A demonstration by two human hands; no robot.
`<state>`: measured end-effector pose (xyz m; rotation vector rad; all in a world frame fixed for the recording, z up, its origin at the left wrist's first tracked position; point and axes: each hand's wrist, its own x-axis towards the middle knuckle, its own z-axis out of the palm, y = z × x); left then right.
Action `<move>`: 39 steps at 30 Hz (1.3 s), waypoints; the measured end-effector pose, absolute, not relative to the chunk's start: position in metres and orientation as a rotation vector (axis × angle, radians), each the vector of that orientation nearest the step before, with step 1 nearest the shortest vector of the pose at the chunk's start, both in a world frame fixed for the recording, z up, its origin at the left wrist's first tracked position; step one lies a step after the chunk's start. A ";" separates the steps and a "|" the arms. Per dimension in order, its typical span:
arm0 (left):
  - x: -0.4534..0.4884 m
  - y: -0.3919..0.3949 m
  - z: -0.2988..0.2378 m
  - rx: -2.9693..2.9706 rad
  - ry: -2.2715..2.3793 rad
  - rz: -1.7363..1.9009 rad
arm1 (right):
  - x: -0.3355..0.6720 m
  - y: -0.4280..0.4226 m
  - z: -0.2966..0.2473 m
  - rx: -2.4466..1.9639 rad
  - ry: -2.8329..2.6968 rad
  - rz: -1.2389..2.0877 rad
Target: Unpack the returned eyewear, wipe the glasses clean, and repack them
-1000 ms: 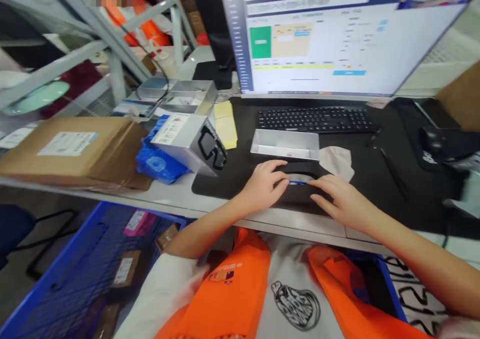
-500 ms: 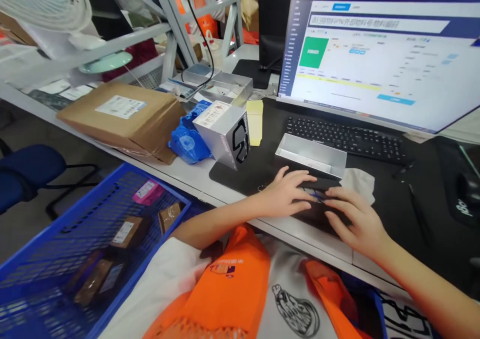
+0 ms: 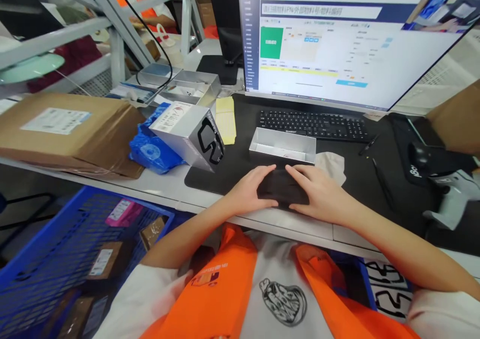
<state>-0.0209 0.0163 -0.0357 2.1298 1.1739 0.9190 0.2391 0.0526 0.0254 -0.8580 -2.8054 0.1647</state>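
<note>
My left hand and my right hand grip the two ends of a black case at the front of the desk mat. Thumbs lie on the near side and fingers on the far side; the case blends into the mat, so its outline is partly unclear. Just beyond it is a silver open box tray. Beside the tray, right of it, lies a crumpled white cloth or tissue. A silver box with black print leans on a blue plastic bag to the left.
A keyboard and monitor stand behind. At right are a pen and a scanner. A large carton occupies the desk's left. Below is a blue crate with small packages. Another person's arm shows behind the frame.
My hands have moved from spread above the case to around its two ends. Blue and pale details seen between them no longer show. The view has turned right.
</note>
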 end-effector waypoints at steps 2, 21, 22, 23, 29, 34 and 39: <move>-0.017 0.016 -0.037 2.149 1.113 1.049 | 0.237 0.053 0.028 -0.864 -2.820 0.150; -0.015 0.036 -0.024 2.513 1.104 1.023 | 0.265 0.055 0.034 -0.834 -2.753 0.030; -0.015 0.037 -0.025 2.548 1.135 0.957 | 0.264 0.055 0.033 -0.844 -2.763 0.037; -0.016 0.038 -0.025 2.562 1.166 0.891 | 0.264 0.055 0.033 -0.859 -2.773 0.047; -0.016 0.037 -0.036 2.458 1.233 0.790 | 0.262 0.052 0.028 -0.921 -2.796 0.082; 0.000 0.034 -0.049 1.946 1.293 1.288 | 0.259 0.051 0.023 -0.962 -2.729 0.059; 0.019 0.046 -0.041 0.941 1.008 1.470 | 0.256 0.057 0.022 -1.065 -2.605 0.127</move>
